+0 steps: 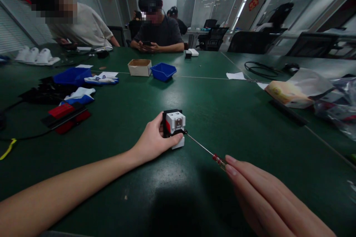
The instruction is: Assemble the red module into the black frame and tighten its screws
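The head view shows the left hand (151, 137) wrapped around a small white box (175, 120) near the middle of the green table (214, 107), its thumb across the lower front and the fingers mostly hidden behind the black part. The right hand (264, 192) pinches the handle (218, 160) of a thin screwdriver (205, 149), whose tip is at or just beside the dark tab (185, 132) at the box's lower right.

The box looks light and stiff, probably hard plastic, smooth enough to slip a little; the tab seems its most fragile spot. Its sides and back offer the safest hold, clear of the metal fitting in front. The screwdriver looks light and rigid, best held by the thick handle.

The box's fitted face points toward the wearer, its long axis roughly upright; whether it rests on the table I cannot tell. The screwdriver's long axis slants from the right fingers forward and leftward, tip away from the wearer.
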Demonstrator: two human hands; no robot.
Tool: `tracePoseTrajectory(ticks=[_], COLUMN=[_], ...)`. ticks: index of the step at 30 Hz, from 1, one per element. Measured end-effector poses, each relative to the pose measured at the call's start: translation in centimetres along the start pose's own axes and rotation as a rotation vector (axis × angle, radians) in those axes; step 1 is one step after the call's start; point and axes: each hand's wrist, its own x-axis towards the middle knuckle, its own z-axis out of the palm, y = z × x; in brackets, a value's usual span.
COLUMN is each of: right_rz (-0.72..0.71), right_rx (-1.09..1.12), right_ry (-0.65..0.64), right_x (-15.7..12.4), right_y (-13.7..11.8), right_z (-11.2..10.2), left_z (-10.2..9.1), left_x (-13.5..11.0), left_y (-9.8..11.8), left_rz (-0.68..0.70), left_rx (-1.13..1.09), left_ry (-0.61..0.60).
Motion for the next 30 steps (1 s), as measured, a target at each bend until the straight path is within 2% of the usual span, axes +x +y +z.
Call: tracePoseTrajectory(ticks=[4,11,20,25,30], right_rz=[0.035,0.187,0.183,0.347,0.383], right_rx=[0.008,0.123,-0.045,-0.120,-0.140], right_ry=[0.013,0.092,0.193,0.217,0.242], right_x=[0.4,0.9,1.6,2.6,3.4], right_y=[0.1,-0.5,0.1,-0.6,-0.8], right_z=[-0.1,-0.1,1.2,1.1,1.0], left_z=[0.0,-0.2,-0.2,-0.3,-0.3], left_x=[0.0,-0.1,-0.1,-0.3,-0.2], left_y=[-0.2,-0.5,0.1,0.3,-0.1], left_rz=[0.009,0.030,0.023,0.009,0.019], left_rx=[-0.005,0.008,0.017,0.047,0.044], left_ry=[-0.011,-0.023,-0.033,-0.033,-0.033])
